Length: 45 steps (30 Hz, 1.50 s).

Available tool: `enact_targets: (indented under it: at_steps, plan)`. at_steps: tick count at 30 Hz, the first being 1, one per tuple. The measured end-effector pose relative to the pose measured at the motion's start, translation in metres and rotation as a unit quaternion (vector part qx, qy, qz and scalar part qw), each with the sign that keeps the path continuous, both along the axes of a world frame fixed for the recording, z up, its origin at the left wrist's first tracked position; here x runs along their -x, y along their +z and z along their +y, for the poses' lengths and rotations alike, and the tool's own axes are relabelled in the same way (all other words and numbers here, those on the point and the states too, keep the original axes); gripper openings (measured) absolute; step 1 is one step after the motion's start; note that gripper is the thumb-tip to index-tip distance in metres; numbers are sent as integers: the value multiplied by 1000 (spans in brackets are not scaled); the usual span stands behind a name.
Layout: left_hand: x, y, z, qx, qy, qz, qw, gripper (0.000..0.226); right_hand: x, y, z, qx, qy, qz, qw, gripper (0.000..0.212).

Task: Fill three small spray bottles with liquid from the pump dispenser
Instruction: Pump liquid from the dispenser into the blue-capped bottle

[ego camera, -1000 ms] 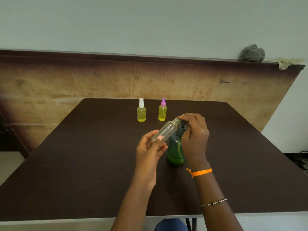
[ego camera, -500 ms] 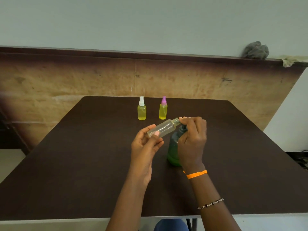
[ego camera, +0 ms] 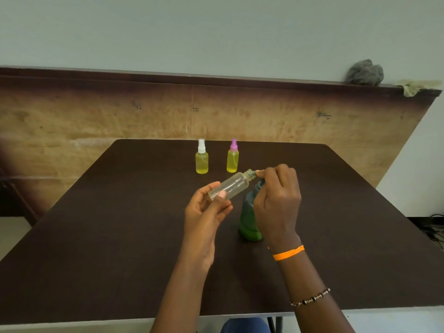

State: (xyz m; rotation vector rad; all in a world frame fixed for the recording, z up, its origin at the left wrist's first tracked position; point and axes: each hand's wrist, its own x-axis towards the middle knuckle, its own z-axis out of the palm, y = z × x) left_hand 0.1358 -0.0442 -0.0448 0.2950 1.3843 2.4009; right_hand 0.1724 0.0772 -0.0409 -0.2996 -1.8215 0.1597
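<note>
Your left hand (ego camera: 204, 212) is pinching the clear empty spray bottle (ego camera: 230, 186) tilted above the dark table (ego camera: 120, 224), its open neck meeting your right hand (ego camera: 276, 200) — fingers curling over the green pump dispenser (ego camera: 248, 219) — two filled bottles standing behind.

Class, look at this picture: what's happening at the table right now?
A person is partway through filling small spray bottles. The left hand holds a clear, uncapped bottle tilted, its open neck at the top of the green pump dispenser, which stands on the dark table. The right hand is curled over the dispenser's pump head. The clear bottle looks empty. Two bottles of yellow liquid, one white-capped and one purple-capped, stand capped at the far side.
</note>
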Motion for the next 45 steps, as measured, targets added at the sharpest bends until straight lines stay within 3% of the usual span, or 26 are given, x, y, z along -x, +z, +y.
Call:
enact_targets:
  at_steps: [7, 19, 37, 45]
  plan:
    - [2, -3, -1, 0, -5, -5, 1000, 19, 9, -2, 2, -22, -34, -8, 999, 19]
    - [3, -2, -4, 3, -13, -7, 1000, 20, 4, 2, 2, 27, 28, -14, 999, 28]
    - [7, -3, 0, -3, -25, -11, 1000, 21, 17, -2, 7, 9, -4, 32, 999, 25]
    - [5, 1, -3, -6, -30, -6, 1000, 20, 10, 9, 8, 14, 13, -1, 1000, 22]
